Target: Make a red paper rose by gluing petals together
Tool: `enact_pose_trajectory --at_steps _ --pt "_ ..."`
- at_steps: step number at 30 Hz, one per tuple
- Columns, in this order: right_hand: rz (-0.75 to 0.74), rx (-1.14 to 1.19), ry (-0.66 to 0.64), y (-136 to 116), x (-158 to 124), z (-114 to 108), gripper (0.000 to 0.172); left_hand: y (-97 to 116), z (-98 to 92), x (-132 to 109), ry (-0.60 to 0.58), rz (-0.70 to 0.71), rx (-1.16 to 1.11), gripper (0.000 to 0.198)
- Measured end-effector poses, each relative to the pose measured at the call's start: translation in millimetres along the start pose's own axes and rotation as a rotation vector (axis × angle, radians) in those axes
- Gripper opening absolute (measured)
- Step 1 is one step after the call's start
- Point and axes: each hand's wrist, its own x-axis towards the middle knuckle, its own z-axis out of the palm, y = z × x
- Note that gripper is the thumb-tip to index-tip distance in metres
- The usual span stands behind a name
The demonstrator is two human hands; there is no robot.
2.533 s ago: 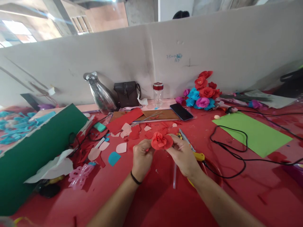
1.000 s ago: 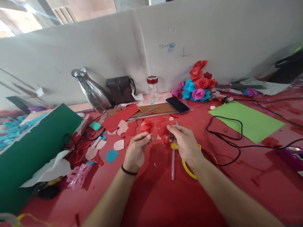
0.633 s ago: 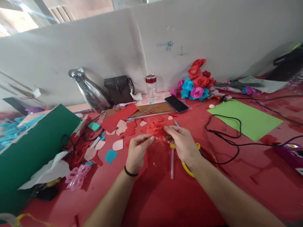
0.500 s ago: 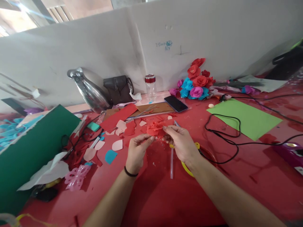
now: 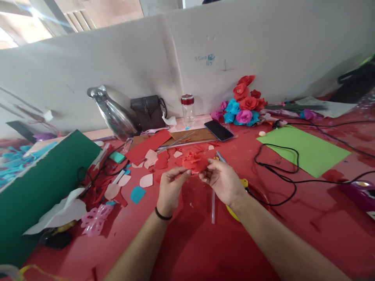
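Note:
Between my two hands is a red paper flower (image 5: 193,160), held up over the red table with its ruffled petals facing upward. My left hand (image 5: 172,186) pinches its lower left edge between thumb and fingers. On the other side, my right hand (image 5: 224,180) grips a petal at the flower's right edge. Below my right hand lies a clear glue stick (image 5: 213,207), and the yellow handle of a tool (image 5: 233,214) shows partly behind my right wrist. Cut petals in pink (image 5: 145,180) and blue (image 5: 137,194) lie left of my left hand.
A bouquet of paper flowers (image 5: 244,103), a phone (image 5: 218,130), a glass jar (image 5: 188,111), a dark pouch (image 5: 148,113) and a steel flask (image 5: 115,115) stand along the wall. A black cable (image 5: 278,203) loops beside green paper (image 5: 310,152). A green box (image 5: 58,187) is at left.
The right hand's fingers have shifted slightly right and down along the flower's edge, and more of its right petal shows. The camera view has tilted a little.

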Motion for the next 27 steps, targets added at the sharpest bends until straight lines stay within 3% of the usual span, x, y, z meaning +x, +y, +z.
enact_pose_trajectory --at_steps 6,12,21,27 --pt "-0.051 -0.132 -0.115 4.1 -0.5 -1.5 0.008 -2.5 -2.5 0.6 -0.027 0.05 -0.003 0.01" --pt "-0.32 -0.415 -0.125 15.0 1.6 -4.6 0.012 -6.3 -5.9 0.3 -0.048 0.1 0.012 0.012" --pt "-0.452 -0.602 -0.097 17.8 2.3 -7.9 0.016 -4.5 -2.6 -4.7 -0.073 0.16 0.069 0.008" --pt "-0.586 -0.769 -0.093 14.6 -2.8 -6.4 0.013 0.6 -4.1 -6.1 -0.037 0.405 0.348 0.012"
